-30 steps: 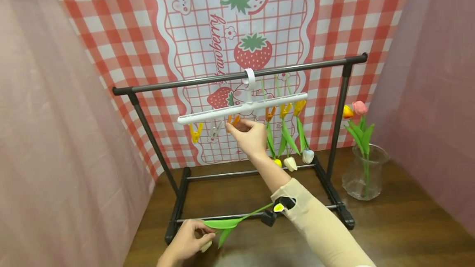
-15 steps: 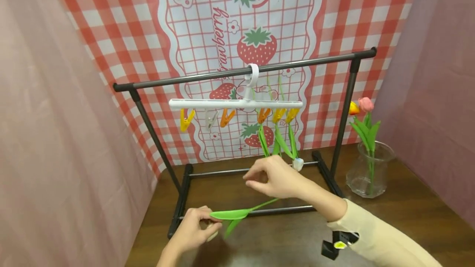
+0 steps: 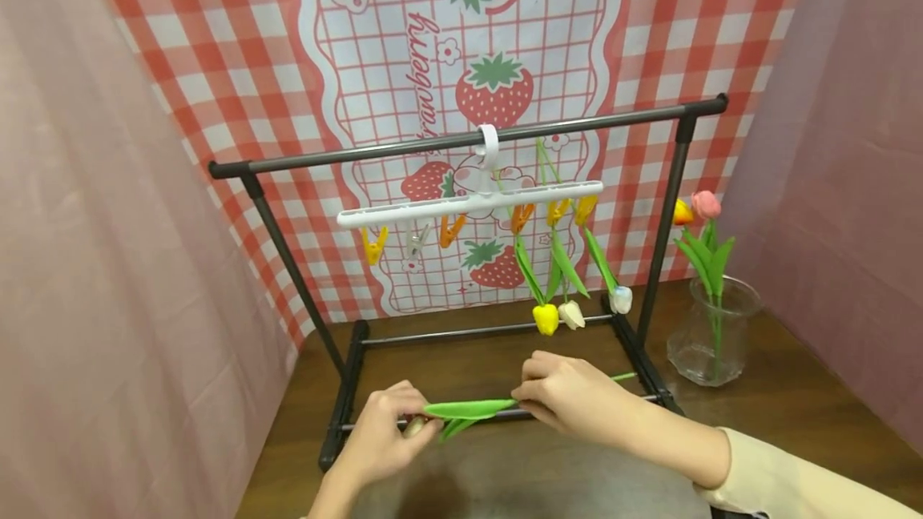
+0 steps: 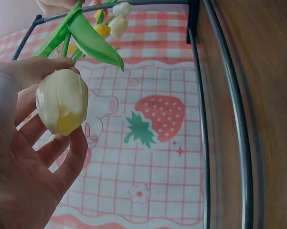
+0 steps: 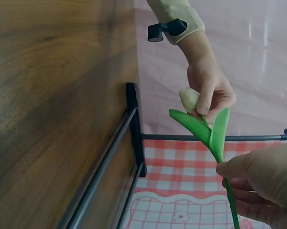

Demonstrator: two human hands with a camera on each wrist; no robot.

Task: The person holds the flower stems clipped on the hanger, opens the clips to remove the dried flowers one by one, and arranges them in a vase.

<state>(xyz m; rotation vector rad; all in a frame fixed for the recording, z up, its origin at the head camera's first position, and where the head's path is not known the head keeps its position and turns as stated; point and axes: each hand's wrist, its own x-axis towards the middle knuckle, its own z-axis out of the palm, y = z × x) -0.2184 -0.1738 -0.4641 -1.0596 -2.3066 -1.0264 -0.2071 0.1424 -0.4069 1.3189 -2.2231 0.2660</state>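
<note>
My left hand pinches an artificial tulip just below its cream bloom. Farther along, below the green leaves, the thumb and fingers of my right hand grip the stem. The tulip lies roughly level in front of the black rack, low over the table. From the rack's bar hangs a white hanger with clips. On its left half a yellow clip, a clear clip and an orange clip hold nothing. Clipped upside down on the right are a yellow tulip and two pale tulips.
A glass vase with a pink tulip and an orange-yellow one stands right of the rack on the wooden table. Behind hangs a checked strawberry cloth. Pink curtains flank both sides.
My right hand has left the orange clip on the hanger, come down and taken hold of the tulip's stem. My left hand has kept its grip on the tulip and shifted slightly right and up.
</note>
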